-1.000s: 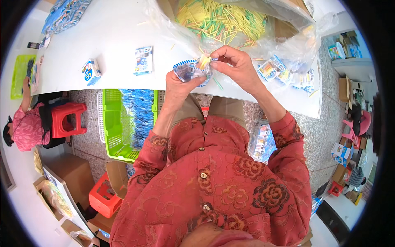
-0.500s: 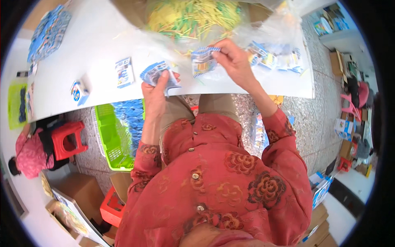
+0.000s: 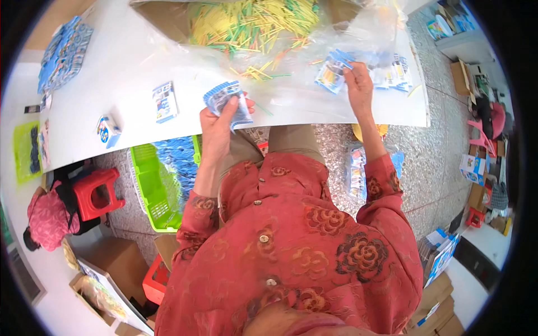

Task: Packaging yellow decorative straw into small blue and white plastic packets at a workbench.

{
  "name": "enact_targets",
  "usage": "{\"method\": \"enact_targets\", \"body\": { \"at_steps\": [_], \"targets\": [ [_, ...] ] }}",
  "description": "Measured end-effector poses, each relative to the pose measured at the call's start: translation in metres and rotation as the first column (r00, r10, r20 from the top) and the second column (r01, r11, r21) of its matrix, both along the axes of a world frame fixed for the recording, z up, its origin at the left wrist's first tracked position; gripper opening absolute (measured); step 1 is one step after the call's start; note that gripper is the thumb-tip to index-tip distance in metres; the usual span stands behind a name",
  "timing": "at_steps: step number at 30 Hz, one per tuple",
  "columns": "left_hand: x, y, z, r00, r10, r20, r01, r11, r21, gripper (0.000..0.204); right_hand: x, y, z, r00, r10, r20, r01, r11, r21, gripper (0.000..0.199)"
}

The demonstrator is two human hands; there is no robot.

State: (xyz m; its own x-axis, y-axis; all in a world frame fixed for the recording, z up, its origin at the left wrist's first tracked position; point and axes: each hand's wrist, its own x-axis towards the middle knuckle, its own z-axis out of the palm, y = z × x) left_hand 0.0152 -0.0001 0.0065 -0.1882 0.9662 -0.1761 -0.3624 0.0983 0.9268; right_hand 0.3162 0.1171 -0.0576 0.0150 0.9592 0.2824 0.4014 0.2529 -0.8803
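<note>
My left hand (image 3: 217, 124) is closed around a small fanned stack of blue-and-white packets (image 3: 230, 101), thumb on top, above the table's near edge. Farther right, my right hand (image 3: 360, 87) pinches the top of a blue-and-white packet (image 3: 330, 75) with something yellow showing in its window. That packet hangs beside a pile of similar packets (image 3: 395, 73) lying on the table's right side. Thin yellow, green and red sticks (image 3: 255, 25) fill a plastic-lined cardboard box at the table's far side. Several loose sticks (image 3: 260, 73) lie in front of it.
On the white table (image 3: 131, 61) lie a flat packet (image 3: 165, 102), a small box (image 3: 107, 130) and a blue packet stack (image 3: 64, 53) at far left. Below stands a green basket (image 3: 151, 187) of blue packets. A person (image 3: 53, 218) sits near a red stool (image 3: 96, 193).
My right hand has moved right with its packet, from near my left hand to beside the packet pile. My left hand keeps its stack, shifted slightly right.
</note>
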Motion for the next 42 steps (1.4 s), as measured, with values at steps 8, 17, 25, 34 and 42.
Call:
{"method": "enact_targets", "body": {
  "at_steps": [8, 17, 25, 34, 42],
  "targets": [
    [0.007, 0.001, 0.000, 1.000, -0.019, -0.007, 0.019, 1.000, -0.004, 0.019, -0.040, -0.021, 0.061, 0.977, -0.077, 0.198, 0.005, 0.940, 0.342, 0.025],
    [0.018, -0.004, 0.002, 0.969, -0.137, -0.205, 0.150, 0.987, 0.050, 0.013, -0.124, -0.047, 0.101, 0.772, 0.626, 0.107, -0.631, 0.775, 0.022, 0.020],
    [0.000, -0.014, 0.004, 0.973, -0.125, -0.195, 0.136, 0.990, 0.041, 0.015, -0.136, -0.042, 0.105, 0.754, 0.577, 0.313, -0.624, 0.779, 0.066, 0.014],
    [-0.007, -0.015, 0.006, 0.978, -0.062, -0.198, 0.073, 0.996, 0.047, 0.017, -0.140, -0.043, 0.106, 0.716, 0.652, 0.249, -0.675, 0.737, 0.012, 0.017],
    [-0.003, -0.015, 0.005, 0.979, -0.005, -0.206, 0.016, 0.998, 0.053, 0.021, -0.141, -0.051, 0.115, 0.784, 0.607, 0.128, -0.612, 0.791, -0.002, 0.028]
  ]
}}
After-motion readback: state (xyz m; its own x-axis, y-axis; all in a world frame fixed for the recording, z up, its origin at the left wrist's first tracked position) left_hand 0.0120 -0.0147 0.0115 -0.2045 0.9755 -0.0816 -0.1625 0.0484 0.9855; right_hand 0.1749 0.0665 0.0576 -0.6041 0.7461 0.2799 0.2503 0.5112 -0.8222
